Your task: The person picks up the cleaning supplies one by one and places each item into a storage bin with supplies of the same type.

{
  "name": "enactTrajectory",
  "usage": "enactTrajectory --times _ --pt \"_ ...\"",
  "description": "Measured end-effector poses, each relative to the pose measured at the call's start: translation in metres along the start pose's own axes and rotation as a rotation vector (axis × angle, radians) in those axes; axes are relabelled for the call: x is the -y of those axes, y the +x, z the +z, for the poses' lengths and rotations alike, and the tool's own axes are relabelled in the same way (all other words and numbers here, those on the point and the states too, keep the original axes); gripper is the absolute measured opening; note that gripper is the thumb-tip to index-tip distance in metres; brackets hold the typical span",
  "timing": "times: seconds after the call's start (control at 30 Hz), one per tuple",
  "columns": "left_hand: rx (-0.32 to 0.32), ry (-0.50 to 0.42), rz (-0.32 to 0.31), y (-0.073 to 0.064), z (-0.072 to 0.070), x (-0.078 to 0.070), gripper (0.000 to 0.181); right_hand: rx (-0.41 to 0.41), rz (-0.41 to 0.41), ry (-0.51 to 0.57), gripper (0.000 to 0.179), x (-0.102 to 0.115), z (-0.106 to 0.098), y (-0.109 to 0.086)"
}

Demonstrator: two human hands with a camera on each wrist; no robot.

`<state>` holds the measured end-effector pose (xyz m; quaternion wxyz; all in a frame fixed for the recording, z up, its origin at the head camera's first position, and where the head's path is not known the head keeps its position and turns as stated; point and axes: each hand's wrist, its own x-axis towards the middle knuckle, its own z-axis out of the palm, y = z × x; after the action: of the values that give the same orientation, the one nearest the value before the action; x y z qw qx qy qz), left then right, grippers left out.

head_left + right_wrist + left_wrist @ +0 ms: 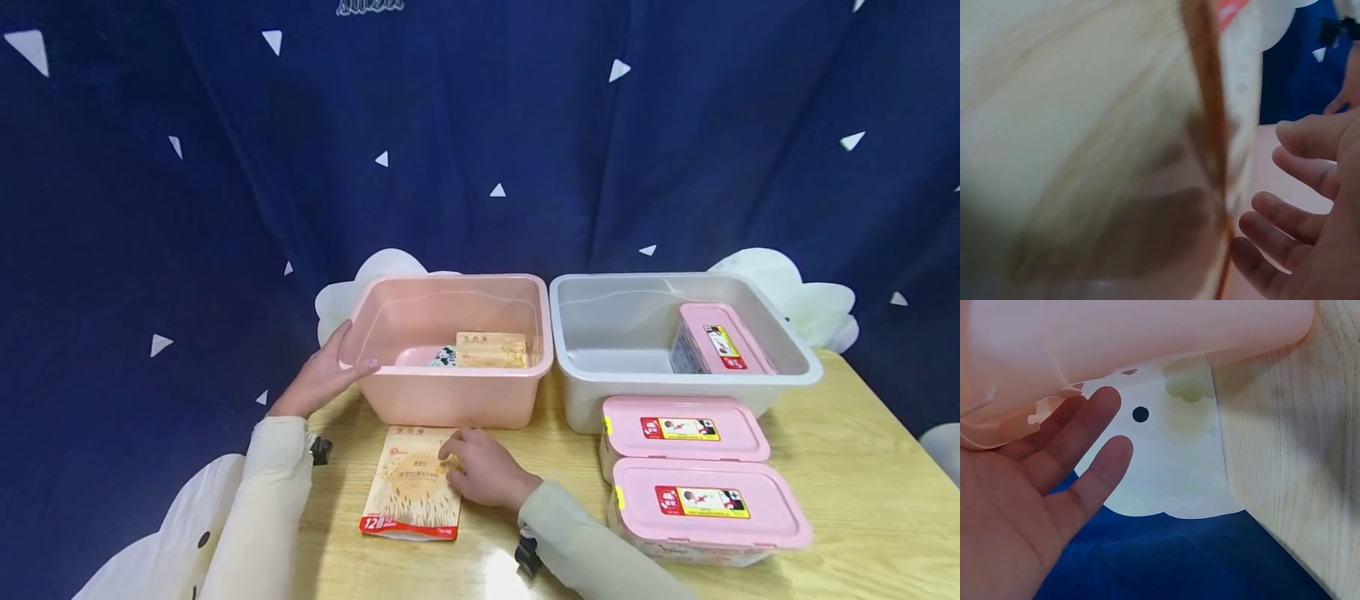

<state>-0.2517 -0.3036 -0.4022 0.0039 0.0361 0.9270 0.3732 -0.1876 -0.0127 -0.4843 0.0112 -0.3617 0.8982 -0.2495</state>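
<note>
My left hand [324, 375] is at the left end of the pink bin [450, 396], its fingers extended along the outside and its thumb over the front corner of the rim. In the left wrist view, those fingers [1094, 415] are spread beside the bin's wall. In front of the bin is a cream pouch [408, 483] with a wheat print and a red bottom band. My right hand [487, 471] is at the pouch's right edge. The right wrist view shows its fingers [1285, 222] loosely bent, fingertips right by the edge of the pouch [1085, 125].
Inside the pink bin lie cream packs [491, 350] and a patterned item [444, 357]. A grey bin [675, 385] to the right holds a pink-lidded box [723, 337]. Two more pink-lidded boxes, a rear one [738, 425] and a front one [772, 508], stand before it.
</note>
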Motion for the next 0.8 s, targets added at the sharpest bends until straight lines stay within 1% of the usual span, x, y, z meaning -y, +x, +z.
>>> enactTrajectory --times 0.07,0.23,0.33,0.47,0.6,0.8 --pt "0.002 0.003 0.006 0.000 0.001 0.000 0.102 0.021 0.012 -0.020 0.023 -0.006 0.005 -0.001" --pt "-0.010 -0.008 0.007 0.000 0.001 0.000 0.100 -0.001 0.008 -0.069 0.027 -0.014 0.011 -0.001" --pt "-0.015 0.003 -0.003 0.000 0.001 0.000 0.101 0.017 0.007 -0.083 0.031 -0.014 0.013 -0.001" --pt "-0.013 0.012 -0.009 -0.001 0.001 0.001 0.102 0.053 0.029 -0.087 0.033 -0.012 0.014 -0.002" --pt "-0.011 0.002 -0.003 -0.002 0.002 0.001 0.101 0.050 0.028 -0.099 0.033 -0.010 0.014 -0.004" --pt "-0.019 -0.015 0.024 -0.003 0.001 -0.001 0.099 0.044 0.027 -0.090 0.031 -0.011 0.014 -0.004"
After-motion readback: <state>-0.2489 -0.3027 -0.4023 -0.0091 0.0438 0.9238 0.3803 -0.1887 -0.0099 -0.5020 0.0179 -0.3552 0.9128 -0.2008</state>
